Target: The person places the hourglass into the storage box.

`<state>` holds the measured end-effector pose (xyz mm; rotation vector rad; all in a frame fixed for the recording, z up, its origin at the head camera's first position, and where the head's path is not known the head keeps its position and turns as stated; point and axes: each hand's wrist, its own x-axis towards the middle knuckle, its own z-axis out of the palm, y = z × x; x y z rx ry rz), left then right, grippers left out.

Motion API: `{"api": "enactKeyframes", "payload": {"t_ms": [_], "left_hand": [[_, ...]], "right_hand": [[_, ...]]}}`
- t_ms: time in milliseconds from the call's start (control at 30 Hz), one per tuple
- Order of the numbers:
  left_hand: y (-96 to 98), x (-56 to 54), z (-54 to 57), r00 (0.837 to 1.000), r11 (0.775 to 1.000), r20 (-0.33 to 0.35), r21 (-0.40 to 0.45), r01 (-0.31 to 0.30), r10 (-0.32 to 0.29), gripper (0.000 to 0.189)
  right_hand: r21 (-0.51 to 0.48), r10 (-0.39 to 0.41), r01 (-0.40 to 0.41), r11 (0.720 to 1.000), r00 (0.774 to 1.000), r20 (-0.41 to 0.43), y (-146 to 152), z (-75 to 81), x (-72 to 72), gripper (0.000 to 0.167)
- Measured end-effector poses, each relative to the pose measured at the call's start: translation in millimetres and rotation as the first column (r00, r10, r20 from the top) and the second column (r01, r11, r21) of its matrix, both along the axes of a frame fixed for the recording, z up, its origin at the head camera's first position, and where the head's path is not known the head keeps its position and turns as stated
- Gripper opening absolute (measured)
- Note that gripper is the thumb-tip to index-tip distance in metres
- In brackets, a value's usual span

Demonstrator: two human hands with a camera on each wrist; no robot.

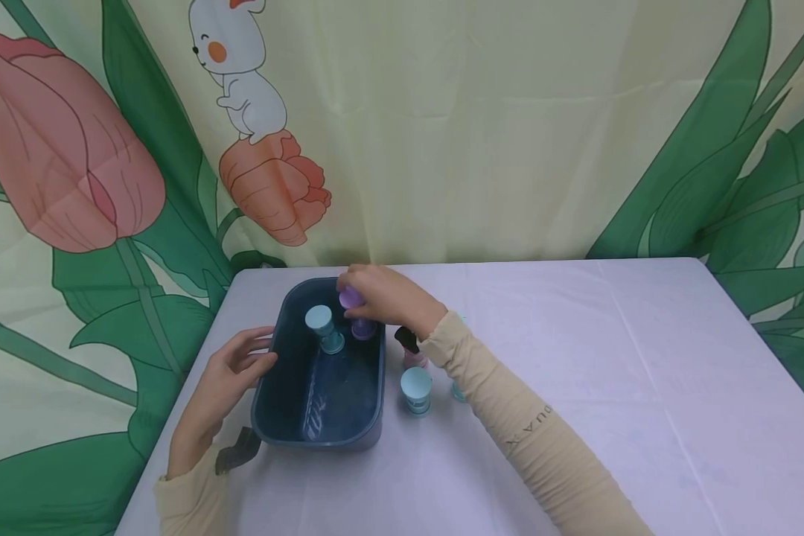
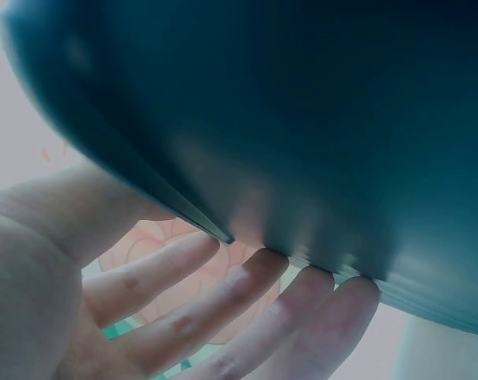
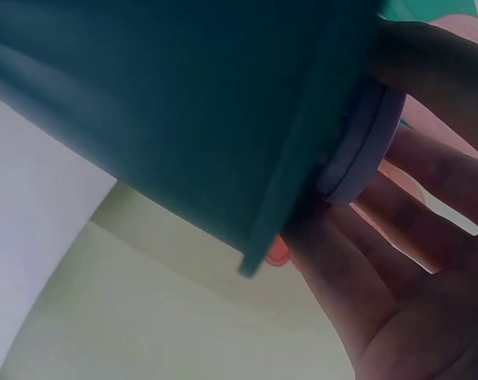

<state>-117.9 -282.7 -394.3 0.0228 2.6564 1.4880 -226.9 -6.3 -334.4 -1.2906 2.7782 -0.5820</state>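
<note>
A dark blue bin (image 1: 345, 406) stands at the left of the table. My right hand (image 1: 394, 299) reaches over its far right rim and pinches a purple sand timer (image 1: 351, 298) by its top cap. In the right wrist view, the cap (image 3: 364, 150) shows between the thumb and fingers, just past the bin's edge. Beside it in the bin, a light blue sand timer (image 1: 319, 318) stands upright. My left hand (image 1: 228, 376) rests against the bin's left side, fingers loosely extended. Its fingertips (image 2: 358, 297) touch the bin wall in the left wrist view.
Right of the bin stand a light blue sand timer (image 1: 416, 385), a pink one (image 1: 414, 359) and another light blue one (image 1: 458, 392), partly hidden by the right sleeve. A white cloth covers the table (image 1: 610, 387). A printed curtain (image 1: 476, 134) hangs behind.
</note>
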Motion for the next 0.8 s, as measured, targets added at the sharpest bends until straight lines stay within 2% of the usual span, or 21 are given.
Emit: {"api": "enactKeyframes", "payload": {"t_ms": [800], "left_hand": [[1.5, 1.2, 0.9, 1.0, 1.0, 0.0, 0.008, -0.001, 0.001, 0.057]], "right_hand": [[0.115, -0.002, 0.002, 0.993, 1.0, 0.002, -13, -20.0, -7.3, 0.035]]}}
